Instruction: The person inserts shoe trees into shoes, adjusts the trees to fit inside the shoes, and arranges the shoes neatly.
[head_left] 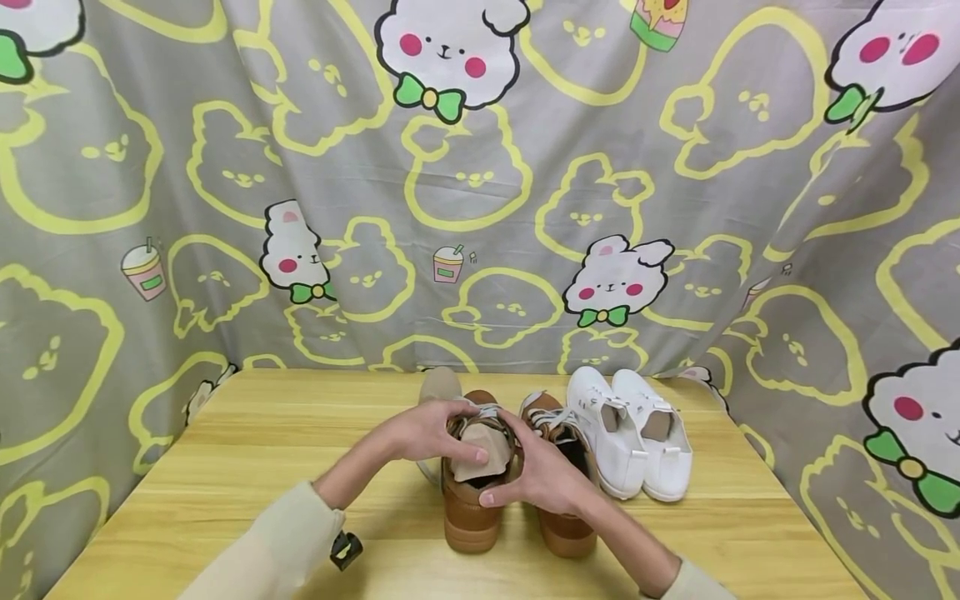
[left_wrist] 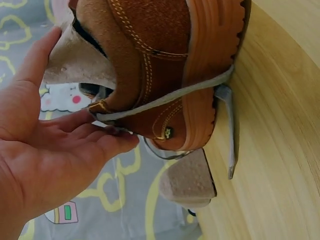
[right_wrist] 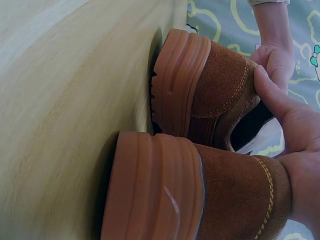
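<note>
A brown suede lace-up shoe (head_left: 472, 521) with a thick rubber sole stands on the wooden table, heel toward me. Its beige tongue (head_left: 483, 450) is folded back over the opening. At the shoe's left side, my left hand (head_left: 438, 433) holds it, thumb on the tongue and fingers by the laced edge. My right hand (head_left: 551, 471) spans the opening from the right, thumb at the heel collar and fingers toward the laces. Right beside it stands the matching brown shoe (head_left: 567, 533), partly covered by my right hand. A grey lace (left_wrist: 165, 100) hangs down the held shoe's side.
A pair of white shoes (head_left: 628, 433) stands to the right of the brown pair. Behind the held shoe, a beige shoe (head_left: 440, 385) is partly hidden. The wooden table (head_left: 300, 425) ends at a patterned grey curtain (head_left: 480, 292) at the back and sides.
</note>
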